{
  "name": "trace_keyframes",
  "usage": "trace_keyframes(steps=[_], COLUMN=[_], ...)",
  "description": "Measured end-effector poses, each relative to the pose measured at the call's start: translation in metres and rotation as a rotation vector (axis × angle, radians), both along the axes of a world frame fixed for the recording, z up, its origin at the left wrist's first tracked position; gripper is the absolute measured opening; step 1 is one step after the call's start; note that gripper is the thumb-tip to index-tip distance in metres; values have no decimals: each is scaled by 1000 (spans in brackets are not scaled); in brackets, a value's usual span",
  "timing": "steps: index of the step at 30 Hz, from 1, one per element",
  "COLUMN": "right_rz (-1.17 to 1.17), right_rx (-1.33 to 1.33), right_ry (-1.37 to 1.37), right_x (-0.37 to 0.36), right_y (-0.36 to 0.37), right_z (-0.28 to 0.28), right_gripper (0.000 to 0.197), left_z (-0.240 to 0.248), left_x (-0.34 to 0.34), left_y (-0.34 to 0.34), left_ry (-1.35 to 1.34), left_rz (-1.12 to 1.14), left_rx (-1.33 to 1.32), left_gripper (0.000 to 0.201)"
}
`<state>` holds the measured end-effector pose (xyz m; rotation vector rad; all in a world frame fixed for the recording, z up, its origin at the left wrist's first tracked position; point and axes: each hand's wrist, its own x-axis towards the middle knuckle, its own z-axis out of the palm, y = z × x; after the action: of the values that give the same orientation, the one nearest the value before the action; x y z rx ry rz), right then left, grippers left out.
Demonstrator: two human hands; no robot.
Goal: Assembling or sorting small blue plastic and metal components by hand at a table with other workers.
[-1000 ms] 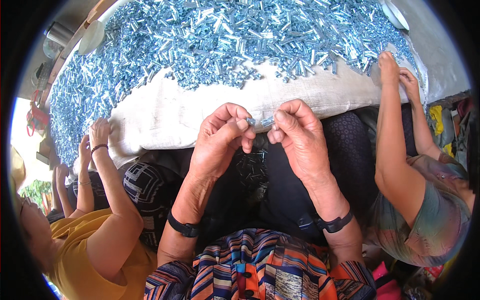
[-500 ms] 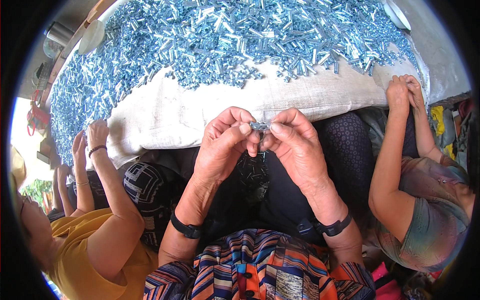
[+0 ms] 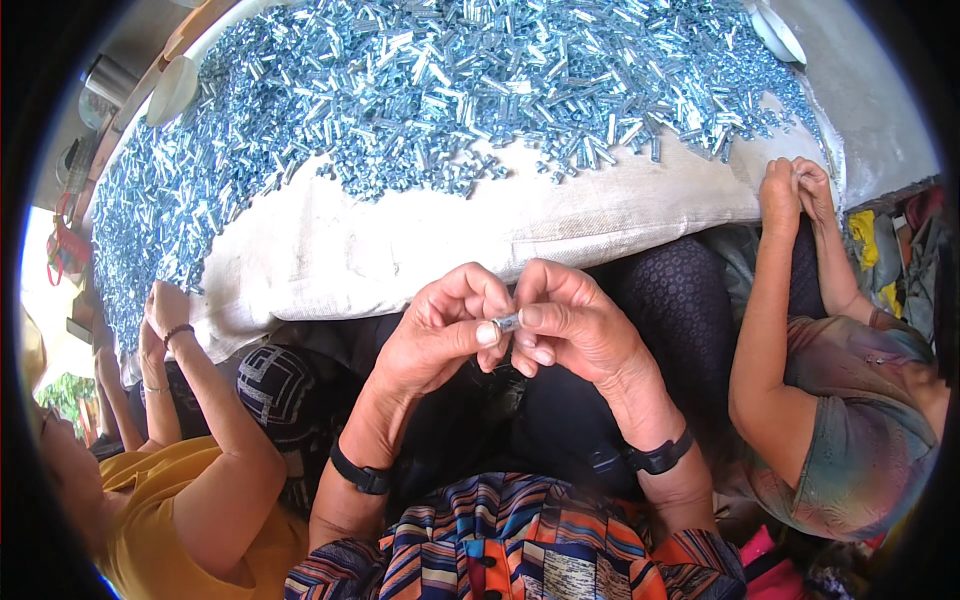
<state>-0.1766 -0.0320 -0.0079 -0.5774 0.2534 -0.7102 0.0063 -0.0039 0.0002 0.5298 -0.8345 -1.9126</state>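
Over my lap, my left hand (image 3: 432,338) and my right hand (image 3: 582,328) meet fingertip to fingertip. Thumbs and forefingers of both pinch a small shiny metal piece (image 3: 508,322), mostly covered by the fingers; its exact kind cannot be made out. Beyond them, a white woven cloth (image 3: 400,245) covers the table's near side. A wide heap of small silvery-blue metal pieces (image 3: 470,90), some long strips and some short bits, is spread over it. Neither hand touches the cloth or the heap.
On my left sits a person in a mustard top (image 3: 190,500), hands at the heap's edge. A person in a multicoloured top (image 3: 860,420) works at my right. White dishes stand at the far left (image 3: 173,90) and far right (image 3: 778,35), near a metal container (image 3: 112,78).
Both my hands have come down toward my lap, away from the cloth edge, and closer together. Less of the metal piece shows between the fingers. The whole view has shifted slightly.
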Motion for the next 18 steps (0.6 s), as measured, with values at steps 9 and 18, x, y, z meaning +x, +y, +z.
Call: trace_keyframes(steps=[9,18], right_rz=[-486,-894], right_rx=[-704,-1219], right_ry=[1001,1773], right_x=[-8,-9], right_y=[-51,-130], right_z=[5,-13], right_gripper=[22,29], left_z=[-12,-2], left_x=[8,27], left_y=[-4,-18], left_ry=[-429,-1024], left_rz=[217,398], left_rx=[34,-17], left_gripper=[13,11])
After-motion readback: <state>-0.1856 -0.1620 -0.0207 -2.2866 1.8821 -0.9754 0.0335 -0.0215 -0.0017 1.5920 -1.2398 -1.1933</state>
